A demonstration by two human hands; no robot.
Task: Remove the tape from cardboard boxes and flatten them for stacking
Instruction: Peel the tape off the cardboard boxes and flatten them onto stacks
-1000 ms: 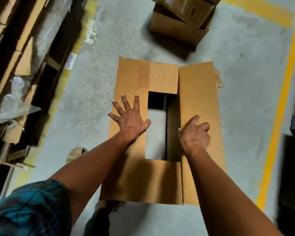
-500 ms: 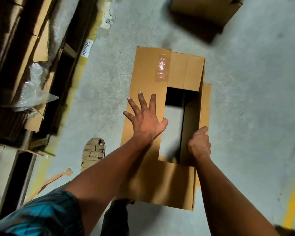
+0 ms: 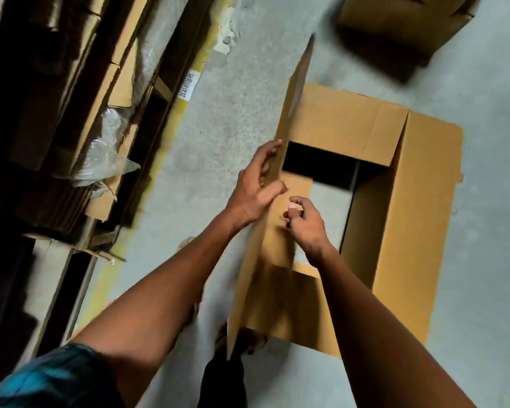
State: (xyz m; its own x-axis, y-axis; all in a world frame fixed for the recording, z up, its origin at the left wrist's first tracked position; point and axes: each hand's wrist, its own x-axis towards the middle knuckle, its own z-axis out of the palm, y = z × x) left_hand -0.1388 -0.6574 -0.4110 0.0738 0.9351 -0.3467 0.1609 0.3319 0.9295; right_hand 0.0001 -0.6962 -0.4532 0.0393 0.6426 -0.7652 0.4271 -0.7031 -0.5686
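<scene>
The fingers [image 3: 267,159] of the left hand [image 3: 255,187] are clamped on the standing left flap [image 3: 280,160], fingertips over its outer face and the thumb crossing its edge, while the right hand [image 3: 305,222] hovers just at 3 o'clock of it with fingers loosely curled, holding nothing and apparently not touching the card. The cardboard box [image 3: 395,201] lies on the concrete floor [image 3: 218,142] at the middle of the view, open-ended, its other flaps splayed flat and a hole showing floor through its centre. Its long axis runs from about 7 o'clock, near the person's feet, up to 1 o'clock, and the raised flap follows that same line, its far tip pointing toward 12 o'clock. To collapse it well, I would judge the left hand should push the flap over along its crease instead of bending it mid-panel, with the right hand pressing the opposite wall toward 3 o'clock so the tube shears flat. Whether tape remains on the flap cannot be told through the blur. A second box [image 3: 401,25] sits well apart at 1 o'clock, and stacked cardboard [image 3: 115,83] fills the 9 o'clock side.
</scene>
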